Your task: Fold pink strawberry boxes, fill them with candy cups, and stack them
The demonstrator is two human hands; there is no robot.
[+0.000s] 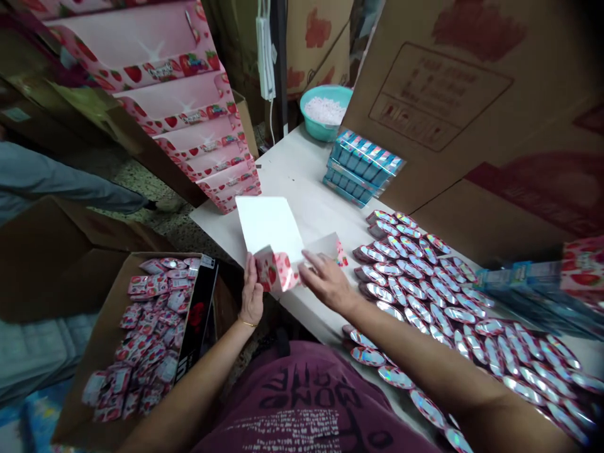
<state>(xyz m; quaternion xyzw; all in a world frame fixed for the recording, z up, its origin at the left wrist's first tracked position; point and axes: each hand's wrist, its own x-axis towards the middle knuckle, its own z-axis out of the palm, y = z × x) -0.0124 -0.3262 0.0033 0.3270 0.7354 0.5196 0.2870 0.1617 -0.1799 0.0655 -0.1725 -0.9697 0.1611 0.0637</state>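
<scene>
A small strawberry-print carton (283, 272) with a raised white flap (271, 223) is at the front edge of the white table. My left hand (252, 292) holds its left side, fingers against the printed wall. My right hand (323, 277) is at the carton's right end, fingers bent around the edge by an open side flap (333, 246). White inner card shows, and the carton's inside is mostly hidden. Right of my right hand stand many shiny oval-topped packets (410, 270) in rows.
Stacked pink strawberry cartons (189, 119) rise at the left. A turquoise bowl (321, 131) and blue packs (361, 167) sit at the back. A big cardboard box (438, 126) borders the right. An open box (120, 283) of small packets stands lower left. A person's leg (61, 179) shows far left.
</scene>
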